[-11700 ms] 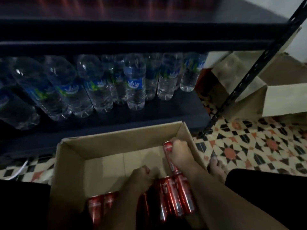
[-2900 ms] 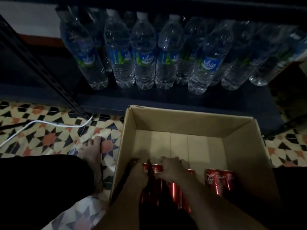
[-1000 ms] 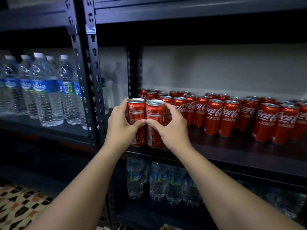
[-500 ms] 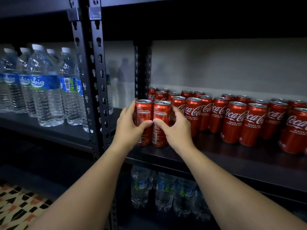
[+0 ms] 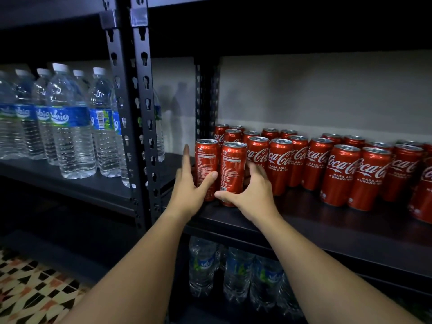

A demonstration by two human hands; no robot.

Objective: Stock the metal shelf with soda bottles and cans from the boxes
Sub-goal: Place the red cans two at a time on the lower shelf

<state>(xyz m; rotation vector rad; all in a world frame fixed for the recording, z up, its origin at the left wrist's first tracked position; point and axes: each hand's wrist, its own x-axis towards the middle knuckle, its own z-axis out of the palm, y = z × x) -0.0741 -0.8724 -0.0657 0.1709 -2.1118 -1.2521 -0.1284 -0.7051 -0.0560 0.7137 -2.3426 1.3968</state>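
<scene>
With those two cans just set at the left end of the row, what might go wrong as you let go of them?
1. The two cans stand upright close to the shelf's front edge; a brush from the left hand or right hand on the way out could tip one off.
2. They stand tight against the row of cans, so a nudge may topple neighbours.
3. Their labels face backward, unlike the row.

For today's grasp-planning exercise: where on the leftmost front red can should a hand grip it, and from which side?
Grip the leftmost front can round its mid-body from the open front-left, where the left hand already is. It stands upright, with another can close on its right and more behind, so only the front and left are free.
</scene>
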